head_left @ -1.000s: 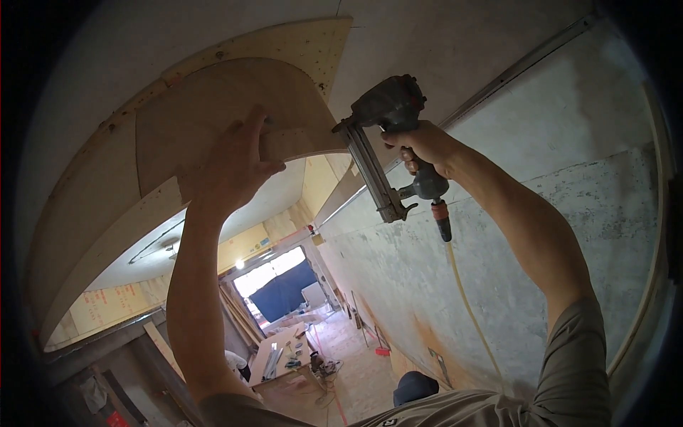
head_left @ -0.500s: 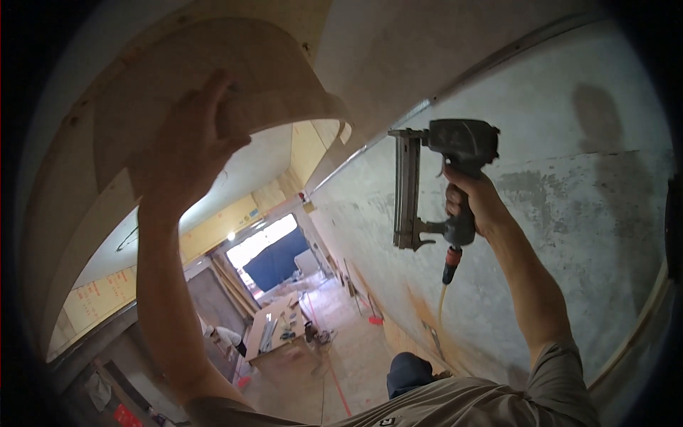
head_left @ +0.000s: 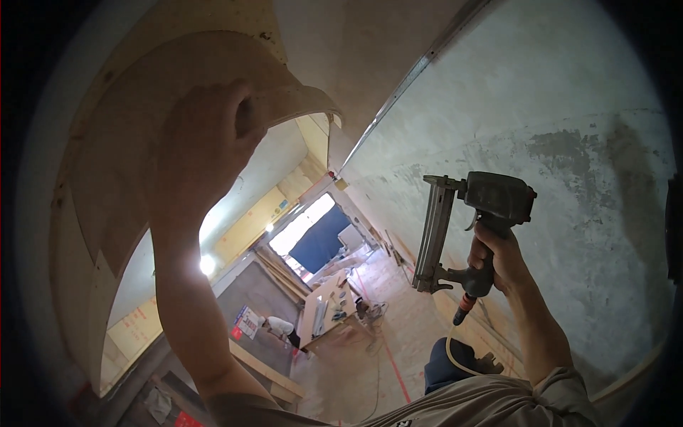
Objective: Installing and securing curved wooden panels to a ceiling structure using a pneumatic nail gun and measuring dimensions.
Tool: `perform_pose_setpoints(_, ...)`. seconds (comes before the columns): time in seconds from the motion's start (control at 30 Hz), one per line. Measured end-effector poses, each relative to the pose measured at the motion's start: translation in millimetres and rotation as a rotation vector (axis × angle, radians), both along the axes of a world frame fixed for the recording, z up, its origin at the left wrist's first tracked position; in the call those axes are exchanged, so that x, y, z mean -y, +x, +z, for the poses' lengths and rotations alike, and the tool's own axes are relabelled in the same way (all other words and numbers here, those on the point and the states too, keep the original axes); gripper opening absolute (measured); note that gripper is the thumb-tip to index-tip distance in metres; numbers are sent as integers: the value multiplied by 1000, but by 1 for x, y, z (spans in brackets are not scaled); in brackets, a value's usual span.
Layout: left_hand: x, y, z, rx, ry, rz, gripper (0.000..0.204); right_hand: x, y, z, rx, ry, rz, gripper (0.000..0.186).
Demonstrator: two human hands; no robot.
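Note:
My left hand (head_left: 206, 146) is raised against a curved plywood panel (head_left: 117, 160) overhead, close to its bent lower edge. Its fingers are curled in; whether they pinch anything is hidden. In my right hand (head_left: 504, 256) is a black and grey pneumatic nail gun (head_left: 496, 196), gripped round its handle. The gun's long magazine (head_left: 434, 235) stands nearly upright, apart from both the panel and the wall. A pale air hose (head_left: 449, 349) hangs from the red and black coupling under the handle.
A patchy plastered wall (head_left: 569, 92) rises on the right, with a metal strip (head_left: 398, 96) along its top. Far below, a workbench (head_left: 324, 306) carries tools, and a person (head_left: 281, 329) bends beside it. A cable trails over the floor (head_left: 359, 363).
My left hand's fingers have curled in from a spread pose. The nail gun has moved lower and to the right in the picture. The whole view has also shifted and tilted.

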State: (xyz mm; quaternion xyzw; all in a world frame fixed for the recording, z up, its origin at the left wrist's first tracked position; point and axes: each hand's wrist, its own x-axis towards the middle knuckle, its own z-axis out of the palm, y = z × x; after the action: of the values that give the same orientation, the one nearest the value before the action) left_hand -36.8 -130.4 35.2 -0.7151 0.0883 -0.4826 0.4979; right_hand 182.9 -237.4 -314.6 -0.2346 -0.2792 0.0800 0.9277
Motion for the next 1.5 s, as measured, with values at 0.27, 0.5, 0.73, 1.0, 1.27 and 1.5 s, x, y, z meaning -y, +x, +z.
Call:
perform_pose_setpoints(0.27,-11,87,9,66,341,-26,22,-13,17,-38,-58,-47,-35,18)
perform_pose_setpoints(0.5,-7,188,-29,231,41,126,14,-15,19,-70,-162,-29,-135,21)
perform_pose_setpoints(0.73,-76,290,-74,88,182,-474,20,-14,8,-77,-174,-152,-248,27)
perform_pose_setpoints(1.0,-116,335,-92,-284,-1225,-1601,22,-9,16,-91,-338,-121,-360,27)
perform_pose_setpoints(1.27,-122,320,-58,420,-656,-1394,41,-11,28,-112,-422,-158,-327,24)
perform_pose_setpoints(1.5,-146,305,-34,357,-408,-1352,37,-10,35,-124,-438,-106,-303,23)
